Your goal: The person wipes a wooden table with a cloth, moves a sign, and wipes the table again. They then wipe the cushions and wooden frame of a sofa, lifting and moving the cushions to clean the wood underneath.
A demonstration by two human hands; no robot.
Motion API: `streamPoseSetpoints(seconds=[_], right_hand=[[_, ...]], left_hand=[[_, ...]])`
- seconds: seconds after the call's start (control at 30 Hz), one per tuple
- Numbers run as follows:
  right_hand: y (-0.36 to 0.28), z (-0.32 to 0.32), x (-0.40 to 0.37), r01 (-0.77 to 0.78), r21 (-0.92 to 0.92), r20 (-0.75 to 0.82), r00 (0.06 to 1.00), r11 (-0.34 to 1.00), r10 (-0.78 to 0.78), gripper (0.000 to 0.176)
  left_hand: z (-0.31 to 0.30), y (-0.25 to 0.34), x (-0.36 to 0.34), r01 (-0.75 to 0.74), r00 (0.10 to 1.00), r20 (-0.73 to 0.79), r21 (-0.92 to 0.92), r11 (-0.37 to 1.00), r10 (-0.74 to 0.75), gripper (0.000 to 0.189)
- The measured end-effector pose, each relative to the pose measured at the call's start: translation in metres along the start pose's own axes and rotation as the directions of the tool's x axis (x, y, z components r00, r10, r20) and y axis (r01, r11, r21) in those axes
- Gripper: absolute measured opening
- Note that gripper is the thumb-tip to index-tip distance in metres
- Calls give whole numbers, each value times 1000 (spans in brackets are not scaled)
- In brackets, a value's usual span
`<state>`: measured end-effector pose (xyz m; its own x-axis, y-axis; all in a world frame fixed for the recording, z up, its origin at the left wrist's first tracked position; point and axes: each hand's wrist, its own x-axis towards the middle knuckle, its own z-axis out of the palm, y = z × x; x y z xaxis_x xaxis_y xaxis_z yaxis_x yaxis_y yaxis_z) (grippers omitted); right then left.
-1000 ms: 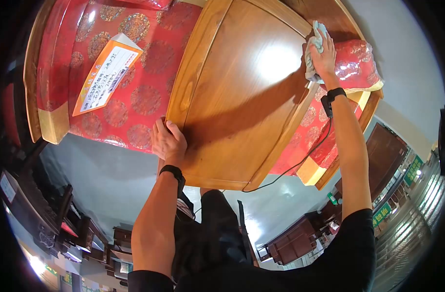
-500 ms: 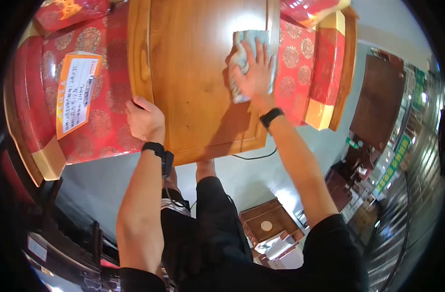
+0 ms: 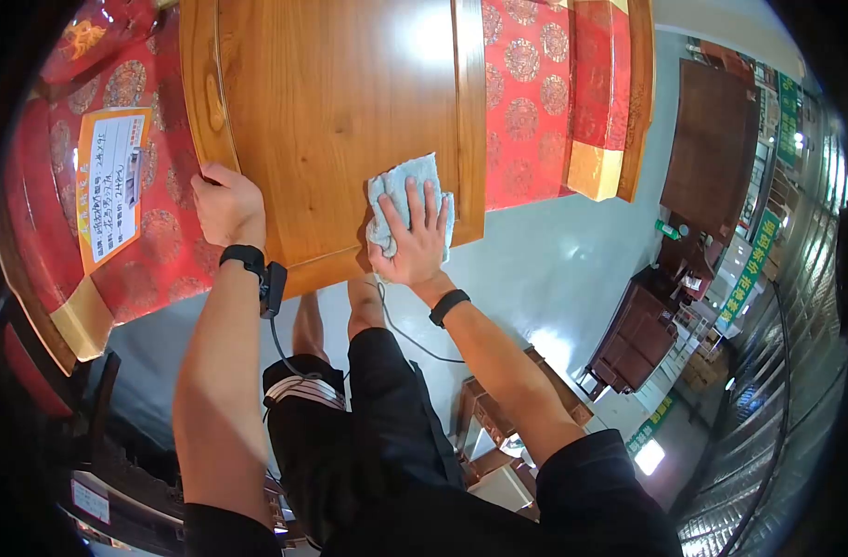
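Fingers (image 3: 430, 200) spread flat, right hand (image 3: 413, 251) pins cloth (image 3: 410, 176) lying lengthwise away; left hand (image 3: 227, 204) grips table (image 3: 331, 93) edge.

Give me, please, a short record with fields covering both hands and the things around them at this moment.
Left hand: left hand curled over the near left edge of the wooden tabletop.
Right hand: right hand flat, fingers spread, pressing on the cloth.
Cloth: pale blue, crumpled, near the tabletop's front right corner.
Beside the tabletop: red cushion on the right; printed sheet with an orange border on red fabric at the left.
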<state>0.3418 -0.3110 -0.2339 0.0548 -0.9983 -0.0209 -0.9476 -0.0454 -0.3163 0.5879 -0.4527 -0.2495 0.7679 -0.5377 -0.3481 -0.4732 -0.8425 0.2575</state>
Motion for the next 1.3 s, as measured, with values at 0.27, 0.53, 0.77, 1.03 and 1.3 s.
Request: streamPoseSetpoints(seconds=[0.27,0.53,0.77,1.03,1.3], right_hand=[[78,-44,90,428,20,258,871,903,-419,75],[97,-44,125,540,18,288,803,841,-522,70],[116,-48,227,611,18,304,751,791,-587,76],[129,-41,347,582,-10,97,810,813,-579,70],[123,-41,410,434,-123,-97,890,892,-446,65]], left_hand=[[9,-6,0,8,999,-42,-4,1000,-8,58],[4,0,-1,47,998,-34,50,998,-45,46],[13,-12,0,-20,997,-68,45,999,23,42],[11,-8,-1,-37,994,-101,30,999,40,42],[17,-12,4,21,992,-127,90,996,-9,44]])
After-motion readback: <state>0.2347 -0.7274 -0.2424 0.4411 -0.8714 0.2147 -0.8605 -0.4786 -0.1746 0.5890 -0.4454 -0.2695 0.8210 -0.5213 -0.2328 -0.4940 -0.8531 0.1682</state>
